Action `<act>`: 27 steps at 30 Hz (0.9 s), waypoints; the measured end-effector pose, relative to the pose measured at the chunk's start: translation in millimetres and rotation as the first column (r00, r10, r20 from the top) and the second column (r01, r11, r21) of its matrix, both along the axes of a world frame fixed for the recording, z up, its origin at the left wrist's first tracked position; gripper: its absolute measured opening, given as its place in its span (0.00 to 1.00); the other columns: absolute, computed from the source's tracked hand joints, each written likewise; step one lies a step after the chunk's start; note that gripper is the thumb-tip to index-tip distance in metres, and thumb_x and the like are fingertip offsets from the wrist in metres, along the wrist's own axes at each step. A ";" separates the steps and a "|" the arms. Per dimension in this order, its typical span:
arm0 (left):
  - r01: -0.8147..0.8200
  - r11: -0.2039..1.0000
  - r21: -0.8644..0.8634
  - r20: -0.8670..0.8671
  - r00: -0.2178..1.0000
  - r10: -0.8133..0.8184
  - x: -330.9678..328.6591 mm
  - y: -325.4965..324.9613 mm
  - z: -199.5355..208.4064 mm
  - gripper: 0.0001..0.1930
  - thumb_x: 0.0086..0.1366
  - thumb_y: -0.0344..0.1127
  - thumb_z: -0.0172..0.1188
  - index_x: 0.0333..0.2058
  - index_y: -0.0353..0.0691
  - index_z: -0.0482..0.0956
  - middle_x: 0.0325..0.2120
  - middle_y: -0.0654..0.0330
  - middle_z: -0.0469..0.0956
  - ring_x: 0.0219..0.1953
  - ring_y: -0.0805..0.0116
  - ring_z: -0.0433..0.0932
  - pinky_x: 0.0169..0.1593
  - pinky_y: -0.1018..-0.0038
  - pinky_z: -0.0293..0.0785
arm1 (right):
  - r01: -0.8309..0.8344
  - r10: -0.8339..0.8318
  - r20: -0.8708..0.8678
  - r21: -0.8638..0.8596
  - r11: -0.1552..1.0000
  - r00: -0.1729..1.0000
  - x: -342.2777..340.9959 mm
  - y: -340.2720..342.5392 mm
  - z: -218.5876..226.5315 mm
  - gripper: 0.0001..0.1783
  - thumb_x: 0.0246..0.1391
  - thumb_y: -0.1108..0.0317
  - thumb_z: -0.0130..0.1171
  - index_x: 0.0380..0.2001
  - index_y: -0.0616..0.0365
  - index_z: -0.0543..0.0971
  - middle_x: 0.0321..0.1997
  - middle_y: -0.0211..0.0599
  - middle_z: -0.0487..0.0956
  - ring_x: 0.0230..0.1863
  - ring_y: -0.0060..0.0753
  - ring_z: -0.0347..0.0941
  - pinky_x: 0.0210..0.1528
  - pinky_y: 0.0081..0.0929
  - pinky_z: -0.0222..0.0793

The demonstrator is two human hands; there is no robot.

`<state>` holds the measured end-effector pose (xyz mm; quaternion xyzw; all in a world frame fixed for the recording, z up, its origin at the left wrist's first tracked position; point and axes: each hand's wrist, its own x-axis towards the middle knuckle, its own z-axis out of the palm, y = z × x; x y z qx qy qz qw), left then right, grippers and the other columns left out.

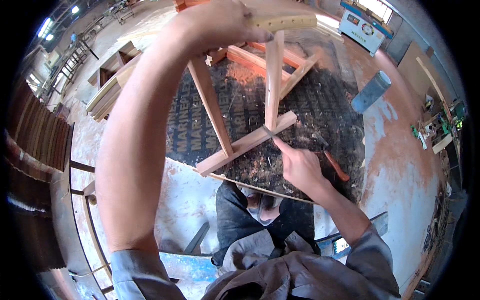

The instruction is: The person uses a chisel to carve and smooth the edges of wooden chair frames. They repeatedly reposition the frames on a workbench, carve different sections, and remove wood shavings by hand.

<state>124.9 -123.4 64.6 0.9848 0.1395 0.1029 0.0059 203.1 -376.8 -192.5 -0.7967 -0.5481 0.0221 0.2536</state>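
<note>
Head view: the wooden rail [245,145] runs from near left to far right, just left of my nearer right fingers [286,147], curled round a thin tool [268,131] at its right post [273,80]. Beyond the rail, my left fingers [257,34] reach a curved slat [295,21]; grip unclear.

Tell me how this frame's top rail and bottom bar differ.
The top rail shows a row of dark spots; the bottom bar shows none. The left hand is at the top rail, while the right hand holds a thin tool at the bottom bar. Both are wooden.
</note>
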 end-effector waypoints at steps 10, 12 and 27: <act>-0.091 0.994 -0.054 0.004 0.996 0.091 -7.2 -1.0 -2.8 0.34 0.66 0.67 0.59 0.37 0.34 0.85 0.30 0.45 0.86 0.39 0.47 0.86 0.47 0.58 0.79 | 0.059 -0.059 -0.002 -0.018 0.998 0.998 -9.7 19.6 11.9 0.24 0.61 0.73 0.57 0.61 0.59 0.79 0.25 0.58 0.81 0.27 0.61 0.81 0.30 0.54 0.76; -0.140 0.990 0.029 0.022 0.990 0.140 -4.1 2.5 -11.2 0.33 0.66 0.67 0.60 0.38 0.34 0.86 0.28 0.46 0.85 0.37 0.51 0.86 0.44 0.59 0.79 | 0.013 -0.012 -0.129 0.009 1.000 0.992 -21.5 24.2 5.2 0.24 0.62 0.70 0.57 0.61 0.54 0.79 0.23 0.53 0.82 0.26 0.58 0.82 0.31 0.51 0.79; -0.285 0.936 -0.206 0.061 0.951 0.303 -6.6 -17.6 -11.7 0.30 0.64 0.62 0.68 0.34 0.32 0.82 0.14 0.66 0.70 0.16 0.77 0.70 0.21 0.75 0.65 | -0.081 0.054 -0.247 -0.101 0.992 0.968 -71.1 -13.2 -20.5 0.30 0.61 0.69 0.59 0.67 0.46 0.75 0.39 0.48 0.82 0.27 0.54 0.82 0.31 0.51 0.79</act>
